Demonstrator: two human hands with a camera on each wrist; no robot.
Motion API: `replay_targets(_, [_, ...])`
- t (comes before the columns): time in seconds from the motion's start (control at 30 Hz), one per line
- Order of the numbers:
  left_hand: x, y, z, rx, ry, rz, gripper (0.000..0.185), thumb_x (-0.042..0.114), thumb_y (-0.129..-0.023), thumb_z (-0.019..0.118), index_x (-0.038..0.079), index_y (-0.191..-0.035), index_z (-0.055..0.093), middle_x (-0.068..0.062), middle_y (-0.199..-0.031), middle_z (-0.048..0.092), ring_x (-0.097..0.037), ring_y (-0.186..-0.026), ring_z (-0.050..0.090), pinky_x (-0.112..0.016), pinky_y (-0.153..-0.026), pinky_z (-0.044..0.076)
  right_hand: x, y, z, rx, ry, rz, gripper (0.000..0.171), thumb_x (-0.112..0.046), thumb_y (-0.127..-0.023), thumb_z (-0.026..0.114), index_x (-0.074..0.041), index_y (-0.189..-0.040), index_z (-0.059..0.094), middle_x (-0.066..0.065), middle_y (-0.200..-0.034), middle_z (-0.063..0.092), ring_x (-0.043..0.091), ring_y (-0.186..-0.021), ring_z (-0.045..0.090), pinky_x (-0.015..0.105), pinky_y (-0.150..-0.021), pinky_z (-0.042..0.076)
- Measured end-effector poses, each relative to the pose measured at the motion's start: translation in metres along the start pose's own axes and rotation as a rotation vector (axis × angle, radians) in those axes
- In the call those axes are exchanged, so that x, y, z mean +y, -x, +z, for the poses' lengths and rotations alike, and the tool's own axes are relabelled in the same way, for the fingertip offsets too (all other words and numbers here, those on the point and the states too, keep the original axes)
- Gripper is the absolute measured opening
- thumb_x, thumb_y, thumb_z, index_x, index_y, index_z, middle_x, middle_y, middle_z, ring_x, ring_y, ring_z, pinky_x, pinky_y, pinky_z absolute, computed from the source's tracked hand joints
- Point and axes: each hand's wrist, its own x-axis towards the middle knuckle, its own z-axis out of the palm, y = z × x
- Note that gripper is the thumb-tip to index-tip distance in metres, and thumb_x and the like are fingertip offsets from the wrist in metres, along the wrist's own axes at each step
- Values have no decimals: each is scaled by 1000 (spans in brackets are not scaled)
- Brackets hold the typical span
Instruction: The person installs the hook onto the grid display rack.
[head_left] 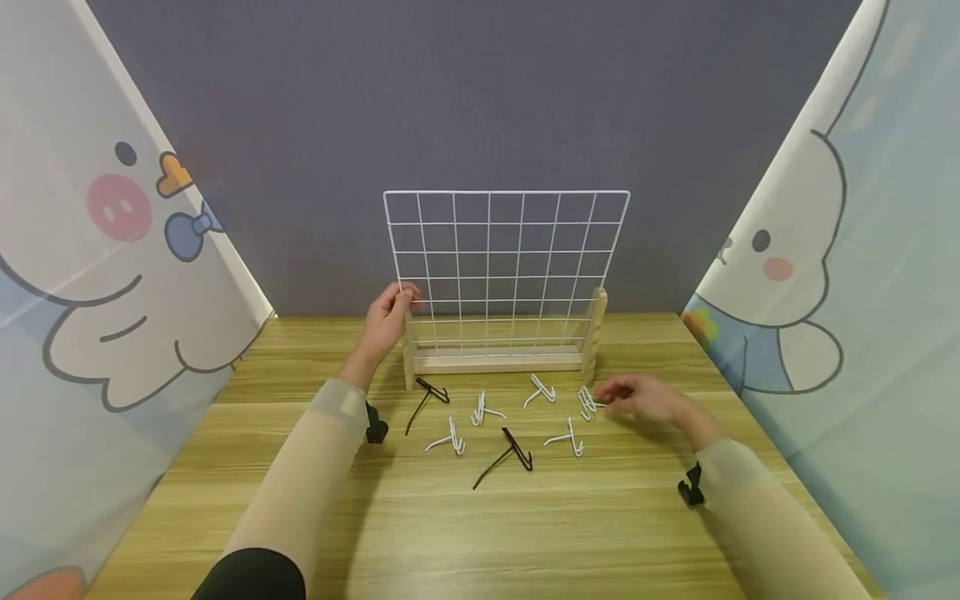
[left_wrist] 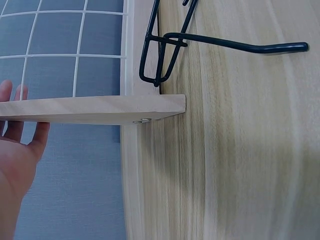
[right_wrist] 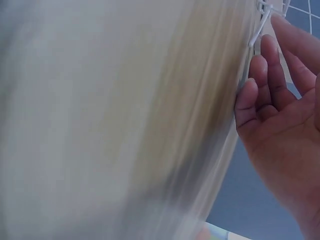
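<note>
- White wire grid stands upright in its wooden base at the table's far edge, long axis running left to right.
- Left hand grips the grid's left edge beside the post; a hard tug could tip it.
- Right hand, fingers loosely curled, reaches a white hook lying flat, tip pointing left; whether it is pinched cannot be told, and it could slip.

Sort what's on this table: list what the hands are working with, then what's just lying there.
In hand:
- left hand holding the left edge of the white wire grid
- right hand at the white hook by the wooden stand

Lying about:
- other white hooks
- two black hooks
</note>
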Motion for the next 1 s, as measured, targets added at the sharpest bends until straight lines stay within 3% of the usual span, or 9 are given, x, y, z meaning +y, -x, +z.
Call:
replay_targets(0.1, [0,1,0,-1,2,1,37,22,-120,43,-8,-133,61,-16,-126,65,-15,-111,72,-51,-117,48,0,-4,0,-22,-18,25,35,-16,-101,79,-5,-134,74,15,-129,75,21,-118,68,23,-96,54])
replay_targets(0.23, [1,3,-1,-4,-2,6,37,24,-120,44,-7,-132,62,-28,-131,62,-19,-113,72,-53,-120,47,0,-8,1,-33,-38,43,34,-17,-100,80,-4,-131,73,15,-127,73,20,-115,66,22,-94,54])
replay_targets(0.47, [3,3,0,-17,1,2,37,28,-120,46,-2,-131,63,-35,-140,58,-18,-115,72,-55,-120,47,4,-15,1,-98,-78,75,41,-13,-100,79,2,-136,68,19,-133,68,19,-115,60,20,-95,51])
replay_targets(0.57, [2,1,0,-6,13,5,36,28,-120,47,-3,-131,63,-32,-136,61,-23,-115,73,-56,-120,47,3,-16,0,-104,-91,95,40,-13,-100,79,2,-136,68,18,-132,68,18,-116,59,21,-95,51])
replay_targets(0.67, [2,-1,-1,-2,22,-2,37,27,-120,47,-3,-131,63,-14,-123,67,-23,-114,73,-55,-121,46,0,-16,-1,-102,-98,102,40,-13,-101,79,3,-135,68,17,-130,68,18,-114,58,21,-94,50])
replay_targets(0.77, [3,0,-2,-13,20,-20,38,29,-120,47,-2,-133,63,-1,-119,66,-33,-122,73,-44,-114,50,-2,-16,-1,-101,-101,110,39,-13,-101,79,3,-135,69,14,-127,69,19,-112,57,21,-92,50])
replay_targets(0.9, [5,2,-2,-21,27,-29,37,29,-120,47,-1,-133,63,-13,-125,67,-36,-125,72,-41,-113,50,-2,-16,2,-91,-70,125,35,-15,-101,79,-1,-132,72,11,-123,70,19,-111,58,23,-93,50])
replay_targets(1.0, [5,2,-2,-25,27,-21,35,28,-120,47,0,-132,64,-14,-124,67,-30,-121,72,-55,-120,46,-3,-16,3,-76,-44,136,31,-17,-102,79,-3,-129,75,9,-121,73,18,-109,60,24,-94,50])
